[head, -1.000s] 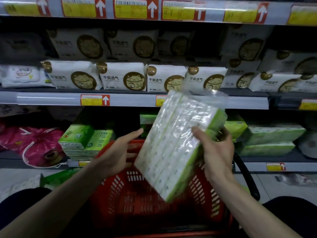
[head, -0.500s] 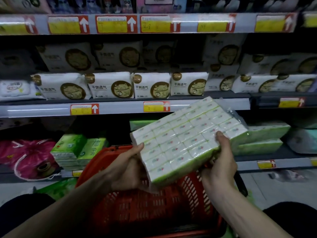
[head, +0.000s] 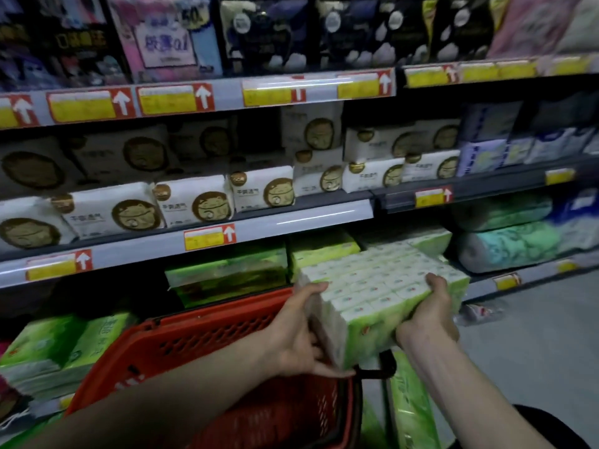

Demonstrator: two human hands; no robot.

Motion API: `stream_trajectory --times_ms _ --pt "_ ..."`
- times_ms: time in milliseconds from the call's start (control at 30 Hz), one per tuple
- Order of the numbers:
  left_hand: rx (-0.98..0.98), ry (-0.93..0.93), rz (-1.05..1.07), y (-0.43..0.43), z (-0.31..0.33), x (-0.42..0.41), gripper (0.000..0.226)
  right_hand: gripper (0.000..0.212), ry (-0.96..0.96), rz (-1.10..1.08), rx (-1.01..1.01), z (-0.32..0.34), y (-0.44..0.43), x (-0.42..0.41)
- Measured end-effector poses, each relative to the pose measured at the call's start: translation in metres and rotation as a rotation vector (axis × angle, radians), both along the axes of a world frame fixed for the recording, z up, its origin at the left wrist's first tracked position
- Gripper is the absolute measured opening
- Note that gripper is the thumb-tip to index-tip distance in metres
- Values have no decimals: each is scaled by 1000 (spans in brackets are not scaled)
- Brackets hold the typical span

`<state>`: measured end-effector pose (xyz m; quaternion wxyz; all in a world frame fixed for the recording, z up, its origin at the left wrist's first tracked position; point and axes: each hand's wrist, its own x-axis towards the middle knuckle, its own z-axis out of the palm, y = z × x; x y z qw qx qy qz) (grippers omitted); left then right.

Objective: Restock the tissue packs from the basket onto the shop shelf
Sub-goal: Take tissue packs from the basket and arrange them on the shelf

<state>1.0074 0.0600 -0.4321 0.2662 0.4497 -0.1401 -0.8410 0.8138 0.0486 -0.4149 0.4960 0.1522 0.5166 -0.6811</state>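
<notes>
Change, orientation: the tissue multipack stood tilted on edge a second ago; it now lies flat, broad face up.
Change, grip: the left hand, open beside the pack before, now grips its near left end, thumb on top, fingers on the end face. The right hand grips the near right corner, thumb on top.
Change, position: the pack has moved forward from above the red basket toward the lower shelf.
Location: far end in among the green tissue packs stocked there, near end over the basket rim. Contact with the shelf board cannot be told.
Task meaning: placement appears under way; the pack is not yet released.
Pack appearance: clear film wrap, rows of small white packets, green sides, loose film at the left end.
</notes>
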Motion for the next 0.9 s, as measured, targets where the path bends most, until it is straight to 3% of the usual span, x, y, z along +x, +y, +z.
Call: stream_trajectory --times_ms 133,200,333,467,533,667,900 --pt "-31 -1 7 -32 11 -56 105 86 17 -211 20 1 -35 -48" --pt "-59 -24 -11 -46 17 -79 95 88 24 -278 32 -6 -60 -71" --pt "-101 -97 -39 -71 11 -113 72 79 84 -302 67 0 -80 -91" --pt "-50 -75 13 -86 -10 -145 55 54 168 -279 162 -8 -99 -105" --pt "-2 -69 27 -90 -25 -161 61 56 258 -262 201 -15 -109 -112" --pt "55 -78 36 -106 -47 -187 80 78 265 -223 223 -29 -125 -133" --pt "-60 -192 99 -148 -68 -191 46 115 214 -66 226 -77 -154 -151"
